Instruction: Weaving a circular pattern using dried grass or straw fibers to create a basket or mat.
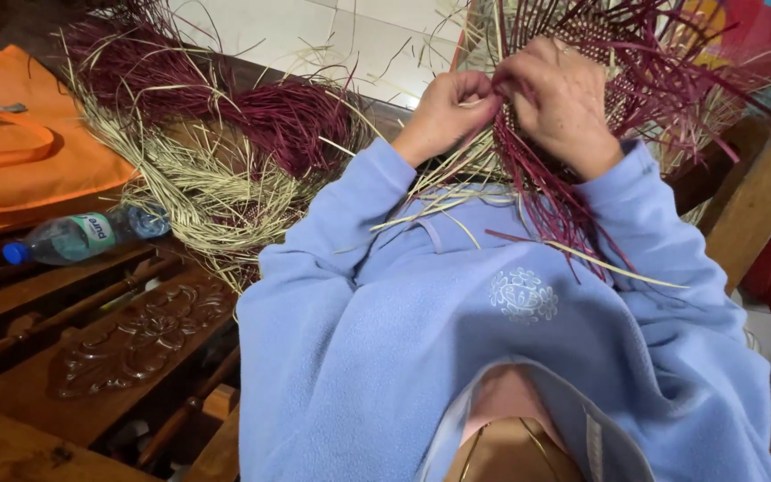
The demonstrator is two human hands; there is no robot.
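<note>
We take the woven piece (582, 54) as our landmark: our left hand (446, 105) and right hand (561, 96) meet on its near edge, touching each other, with loose strands (528, 192) hanging from it toward our chest. Left of it a heap of fibre bundles (216, 152) lies on the carved bench (136, 344). Farther left rest a bottle (78, 236) on its side and, behind that, a cloth bag (20, 152).
</note>
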